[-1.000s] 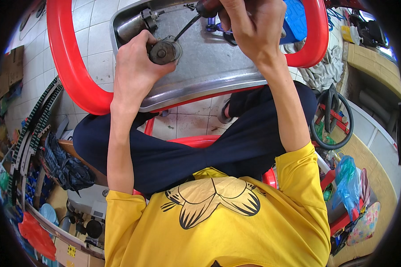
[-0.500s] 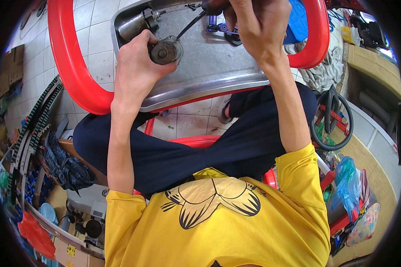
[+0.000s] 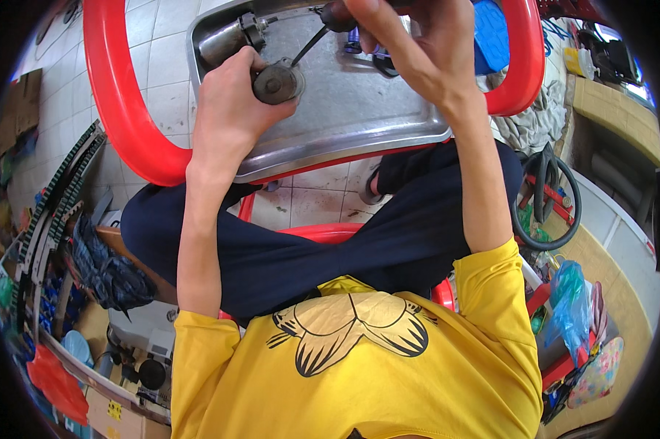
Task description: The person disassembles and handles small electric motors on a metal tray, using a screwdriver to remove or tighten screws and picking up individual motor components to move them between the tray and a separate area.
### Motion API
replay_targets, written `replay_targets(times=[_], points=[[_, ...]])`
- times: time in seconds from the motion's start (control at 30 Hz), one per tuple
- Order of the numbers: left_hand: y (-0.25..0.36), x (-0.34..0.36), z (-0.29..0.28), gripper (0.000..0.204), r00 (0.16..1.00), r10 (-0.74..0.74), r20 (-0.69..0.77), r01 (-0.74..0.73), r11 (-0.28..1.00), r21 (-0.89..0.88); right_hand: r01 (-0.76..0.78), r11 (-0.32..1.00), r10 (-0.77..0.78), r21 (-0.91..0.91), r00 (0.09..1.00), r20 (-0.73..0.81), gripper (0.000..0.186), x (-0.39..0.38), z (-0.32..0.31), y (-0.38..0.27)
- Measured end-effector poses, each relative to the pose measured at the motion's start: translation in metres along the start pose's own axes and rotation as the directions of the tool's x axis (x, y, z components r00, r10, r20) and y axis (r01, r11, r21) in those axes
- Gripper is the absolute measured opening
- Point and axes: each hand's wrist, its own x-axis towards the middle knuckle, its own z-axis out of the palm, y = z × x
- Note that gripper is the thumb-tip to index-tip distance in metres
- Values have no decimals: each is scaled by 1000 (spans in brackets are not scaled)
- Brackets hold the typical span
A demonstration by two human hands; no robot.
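Note:
My left hand point(image 3: 227, 95) is closed around a round, dirty metal cap point(image 3: 277, 85) with a raised centre, over the left part of a metal tray point(image 3: 352, 110). In my right hand point(image 3: 436, 62) is a dark-handled screwdriver point(image 3: 312, 45). Its shaft slants down to the left, and the tip meets the cap's rim near a small lug. Fingers cover part of the handle, which runs toward the upper edge. A shiny cylindrical motor body point(image 3: 226, 44) lies in the tray beyond my left hand.
Red tubular rails point(image 3: 114, 110) curve round both sides of the tray. Behind my right hand are a purple metal piece point(image 3: 353, 40) and a blue plastic item point(image 3: 492, 36). My knees are below the tray. A black rubber ring point(image 3: 575, 205) hangs at right.
My left hand and the cap have shifted slightly to the right. The screwdriver handle has moved a little left and down, its tip still at the cap's rim.

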Motion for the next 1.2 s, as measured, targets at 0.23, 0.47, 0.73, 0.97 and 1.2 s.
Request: replay_targets(times=[0.23, 0.47, 0.73, 0.97, 1.2], points=[[-1, 0, 3, 43, 999, 50, -18, -50, 999, 5, -63, 986, 34, 155, 982, 183, 49, 6, -7, -7], [7, 0, 9, 41, 995, 101, -23, -100, 993, 61, -92, 979, 116, -181, 985, 126, 58, 8, -5, -35], [13, 2, 7, 43, 998, 61, 2, -61, 996, 67, 91, 995, -96, 30, 971, 218, 48, 21, -4, -14], [12, 1, 7, 46, 994, 105, 2, -105, 994, 21, -108, 992, 89, 68, 968, 236, 52, 14, 2, -24], [10, 2, 6, 45, 994, 107, 5, -107, 990, 89, 252, 964, -234, -88, 957, 170, 48, 18, -6, -26]])
